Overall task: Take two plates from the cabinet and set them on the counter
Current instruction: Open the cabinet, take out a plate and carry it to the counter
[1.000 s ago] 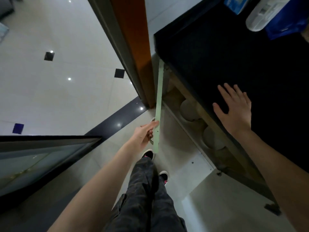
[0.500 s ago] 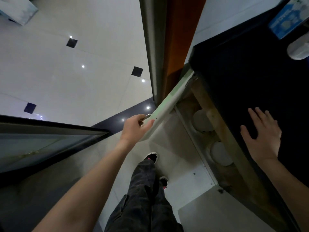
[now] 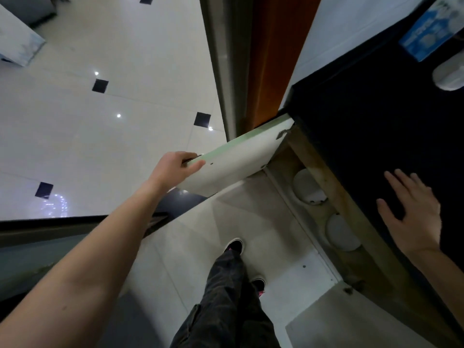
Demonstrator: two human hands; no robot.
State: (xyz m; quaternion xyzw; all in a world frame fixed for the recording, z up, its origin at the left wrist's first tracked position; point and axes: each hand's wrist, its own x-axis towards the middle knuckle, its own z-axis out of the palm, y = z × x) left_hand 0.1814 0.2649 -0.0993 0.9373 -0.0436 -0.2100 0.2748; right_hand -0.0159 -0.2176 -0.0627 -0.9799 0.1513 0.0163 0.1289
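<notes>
While the left hand (image 3: 175, 165) grips the open cabinet door (image 3: 233, 164), two plates (image 3: 307, 187) sit inside and the right hand (image 3: 411, 212) lies flat, fingers spread, on the counter (image 3: 376, 121).

arms: both forearms bare, no sleeves, no watch or rings visible | left hand (image 3: 175, 167) at 10 o'clock, bare | right hand (image 3: 411, 217) at 3 o'clock, bare | legs: dark grey loose denim trousers (image 3: 226, 305) at 6 o'clock, creased | feet: black low canvas shoes (image 3: 234, 245) with white rims, pink trim on the nearer one
</notes>
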